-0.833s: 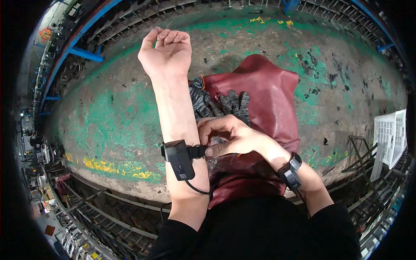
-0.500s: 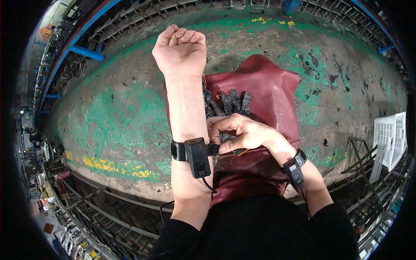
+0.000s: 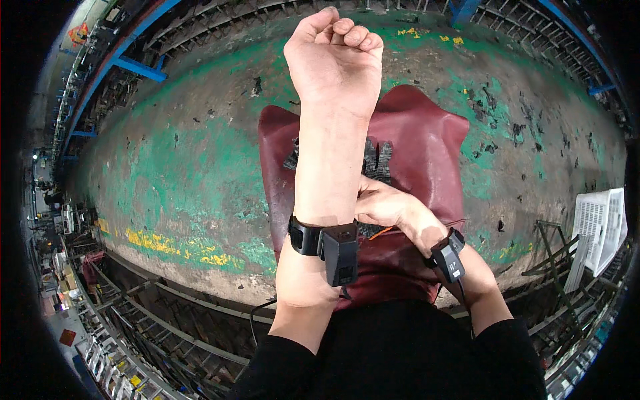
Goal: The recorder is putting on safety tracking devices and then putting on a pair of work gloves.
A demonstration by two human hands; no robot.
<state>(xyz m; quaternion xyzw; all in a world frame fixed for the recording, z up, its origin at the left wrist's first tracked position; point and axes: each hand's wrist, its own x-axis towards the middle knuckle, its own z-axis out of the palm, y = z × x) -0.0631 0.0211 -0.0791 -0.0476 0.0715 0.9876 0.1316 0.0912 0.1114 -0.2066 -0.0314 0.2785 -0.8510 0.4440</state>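
Note:
My left hand (image 3: 337,67) is raised with its palm up and its fingers curled in, nothing visible in them. A black box-shaped device (image 3: 341,257) sits on a strap (image 3: 305,238) round my left forearm. My right hand (image 3: 388,205) reaches behind that forearm, above the strap; its fingers are hidden there. A similar device (image 3: 449,260) is strapped near my right wrist. Grey knitted gloves (image 3: 378,163) with an orange edge lie on the dark red apron (image 3: 430,150) over my lap, partly covered by my left forearm.
Worn green-painted concrete floor (image 3: 187,167) spreads ahead. Metal racks (image 3: 167,327) run along the near side, and blue-framed racks (image 3: 140,68) stand at the far left. A white plastic crate (image 3: 600,227) is at the right.
My left forearm has swung right and the fist has moved farther ahead. The right hand's fingers, seen at the strap before, are now behind the left forearm.

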